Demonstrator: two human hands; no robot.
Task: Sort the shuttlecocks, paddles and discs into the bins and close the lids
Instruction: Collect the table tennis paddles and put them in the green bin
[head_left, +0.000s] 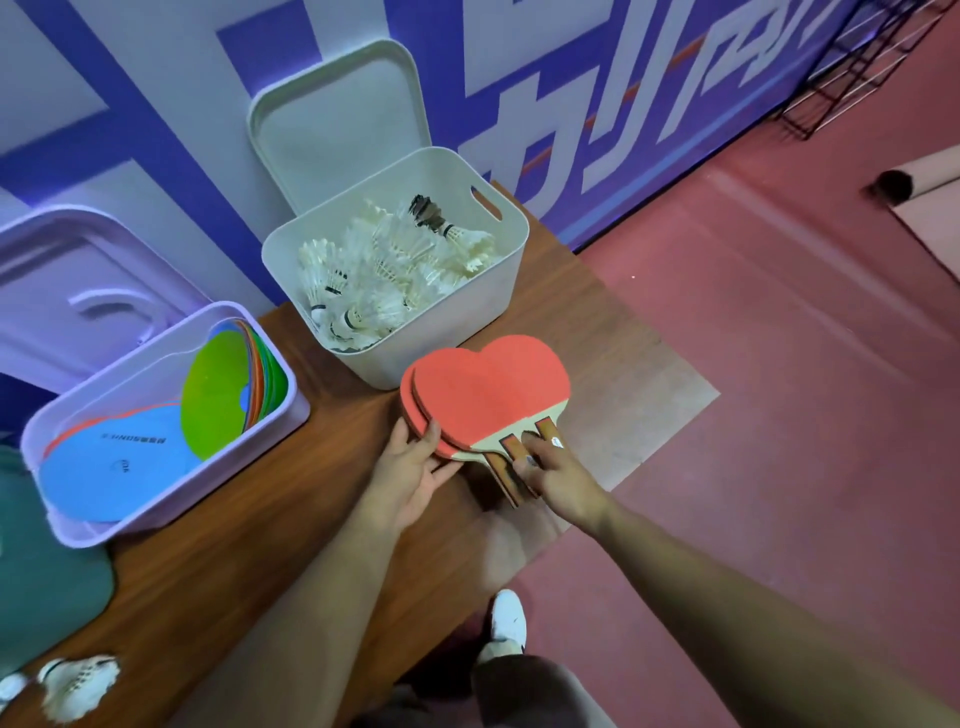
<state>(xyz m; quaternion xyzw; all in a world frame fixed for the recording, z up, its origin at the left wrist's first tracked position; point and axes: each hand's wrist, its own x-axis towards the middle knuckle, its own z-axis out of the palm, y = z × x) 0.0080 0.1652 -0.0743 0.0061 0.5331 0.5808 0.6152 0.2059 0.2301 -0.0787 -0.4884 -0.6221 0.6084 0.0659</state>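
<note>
— So how far along is the sorting?

— Partly done, I'd judge. The white bin (441, 332) on the counter (218, 561) already holds a heap of shuttlecocks (384, 270), and the lilac bin (171, 478) to its left holds the coloured discs (228, 395).

— And the paddles?

— Not binned yet. A stack of red paddles (488, 395) lies just in front of the white bin. The left hand (410, 467) grips the edge of the blades, while the right hand (556, 478) is closed over the handles.

— Anything else loose?

— Yes, stray shuttlecocks (78, 686) sit at the near left corner of the counter, well apart from their bin.

— Lids?

— Both off: the white lid (337, 124) and the lilac lid (78, 291) lean against the wall behind their bins. Which bin takes the paddles, I cannot tell.
</note>
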